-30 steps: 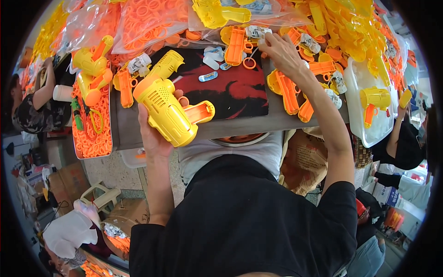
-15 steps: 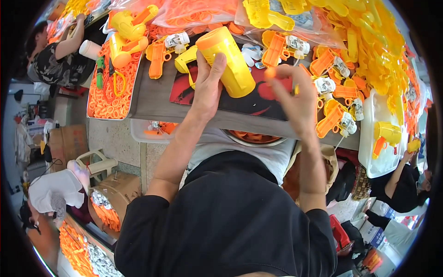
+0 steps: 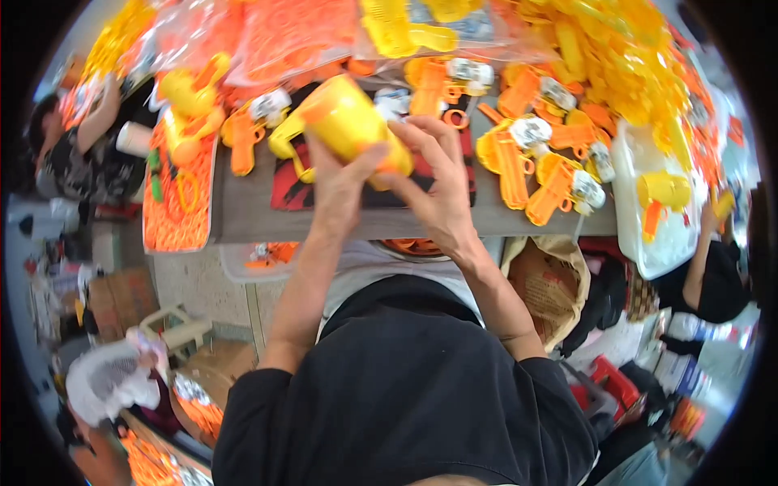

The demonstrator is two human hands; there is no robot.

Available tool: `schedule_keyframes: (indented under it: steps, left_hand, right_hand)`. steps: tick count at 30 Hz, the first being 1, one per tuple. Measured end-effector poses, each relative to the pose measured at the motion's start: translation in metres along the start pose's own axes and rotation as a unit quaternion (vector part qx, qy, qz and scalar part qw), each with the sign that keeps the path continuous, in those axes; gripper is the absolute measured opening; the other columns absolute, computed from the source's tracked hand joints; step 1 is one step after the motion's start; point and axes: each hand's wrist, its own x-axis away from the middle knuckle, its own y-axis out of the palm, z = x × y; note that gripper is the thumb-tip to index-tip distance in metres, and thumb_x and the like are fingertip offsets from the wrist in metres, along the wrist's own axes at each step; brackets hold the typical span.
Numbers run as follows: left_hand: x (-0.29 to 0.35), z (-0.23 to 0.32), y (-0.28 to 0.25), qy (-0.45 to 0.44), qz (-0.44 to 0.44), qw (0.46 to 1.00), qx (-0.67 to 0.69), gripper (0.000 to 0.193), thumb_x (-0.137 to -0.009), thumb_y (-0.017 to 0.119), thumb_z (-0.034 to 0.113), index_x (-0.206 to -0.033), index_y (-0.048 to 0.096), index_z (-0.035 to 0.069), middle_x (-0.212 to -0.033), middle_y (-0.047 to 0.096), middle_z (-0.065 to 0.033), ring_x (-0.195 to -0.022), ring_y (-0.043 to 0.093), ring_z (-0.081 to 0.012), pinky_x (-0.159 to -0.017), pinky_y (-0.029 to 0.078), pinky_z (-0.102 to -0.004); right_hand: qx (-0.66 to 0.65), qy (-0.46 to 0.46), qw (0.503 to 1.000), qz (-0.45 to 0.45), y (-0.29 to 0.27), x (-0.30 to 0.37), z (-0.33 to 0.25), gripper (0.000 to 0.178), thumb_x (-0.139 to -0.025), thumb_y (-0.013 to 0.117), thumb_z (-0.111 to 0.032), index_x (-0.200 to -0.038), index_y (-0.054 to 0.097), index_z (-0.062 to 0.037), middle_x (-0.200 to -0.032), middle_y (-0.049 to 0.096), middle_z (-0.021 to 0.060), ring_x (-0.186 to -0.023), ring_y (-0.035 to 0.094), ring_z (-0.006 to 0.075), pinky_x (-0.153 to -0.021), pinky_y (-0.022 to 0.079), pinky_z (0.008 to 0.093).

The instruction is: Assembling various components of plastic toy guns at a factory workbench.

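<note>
My left hand [image 3: 336,190] is wrapped round a yellow cylindrical plastic shell [image 3: 348,121], which is tilted and smeared by motion. At the shell's near right end, the bent fingers and thumb of my right hand [image 3: 438,182] press against it. Any small orange part in those right fingers is hidden. Just left of the shell, a yellow toy half-shell with a handle [image 3: 285,144] lies on the dark red-and-black mat [image 3: 296,186]. Orange-handled toy assemblies with clear mechanisms, one of them an orange grip piece [image 3: 241,142], lie around the mat.
A tray of orange rings [image 3: 174,227] stands at the left, with yellow housings on it. Bags of orange parts [image 3: 292,32] and a heap of yellow shells [image 3: 608,65] line the back. A white bin [image 3: 656,235] stands right. Co-workers sit on both sides.
My right hand, holding a small orange part apart from the shell before, has moved left onto the shell's near end. The whole view has shifted, and the shell is still in my left hand.
</note>
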Motion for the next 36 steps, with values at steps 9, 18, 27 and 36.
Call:
schedule_keyframes:
  steps: [9, 18, 27, 36]
  left_hand:
    - [-0.01, -0.013, -0.026, 0.005, 0.038, 0.999, 0.031, 0.055, -0.094, 0.067, 0.013, -0.142, 0.04, 0.005, -0.124, 0.056, -0.0077, -0.112, 0.058, -0.0188, -0.097, 0.05, -0.0369]
    - [0.003, 0.026, -0.026, 0.41, -0.164, 0.61, -0.658, 0.088, -0.075, 0.084, 0.023, -0.151, 0.04, 0.012, -0.145, 0.044, -0.0129, -0.135, 0.046, -0.0316, -0.12, 0.021, -0.0531]
    - [-0.012, 0.004, -0.035, 0.069, -0.166, 0.936, -0.303, 0.071, -0.071, 0.09, 0.005, -0.13, 0.051, 0.002, -0.118, 0.064, -0.0071, -0.108, 0.063, -0.0157, -0.095, 0.052, -0.0301]
    - [-0.018, -0.017, -0.034, 0.026, -0.141, 0.943, -0.301, 0.074, -0.07, 0.093, 0.011, -0.13, 0.052, 0.002, -0.116, 0.065, -0.0074, -0.105, 0.063, -0.0169, -0.095, 0.05, -0.0308]
  right_hand:
    - [0.004, -0.004, 0.998, -0.069, 0.023, -0.002, 0.023, 0.066, -0.089, 0.074, -0.024, -0.144, 0.046, 0.0007, -0.122, 0.062, 0.0213, -0.113, 0.061, 0.0356, -0.099, 0.047, 0.0393]
    - [0.106, 0.014, 0.987, -0.12, -0.021, -0.004, -0.006, 0.059, -0.082, 0.079, -0.023, -0.131, 0.057, 0.0, -0.124, 0.062, 0.0169, -0.117, 0.061, 0.0275, -0.1, 0.047, 0.037]
    - [0.511, 0.056, 0.858, -0.003, -0.226, -0.063, 0.07, 0.017, -0.085, 0.072, -0.017, -0.101, 0.072, -0.0107, -0.098, 0.063, 0.0051, -0.104, 0.054, 0.0261, -0.093, 0.042, 0.0404]
    - [0.587, -0.013, 0.802, -0.11, -0.227, -0.079, 0.117, 0.015, -0.085, 0.072, -0.02, -0.095, 0.071, -0.0077, -0.097, 0.062, 0.0065, -0.103, 0.055, 0.0254, -0.094, 0.04, 0.039]
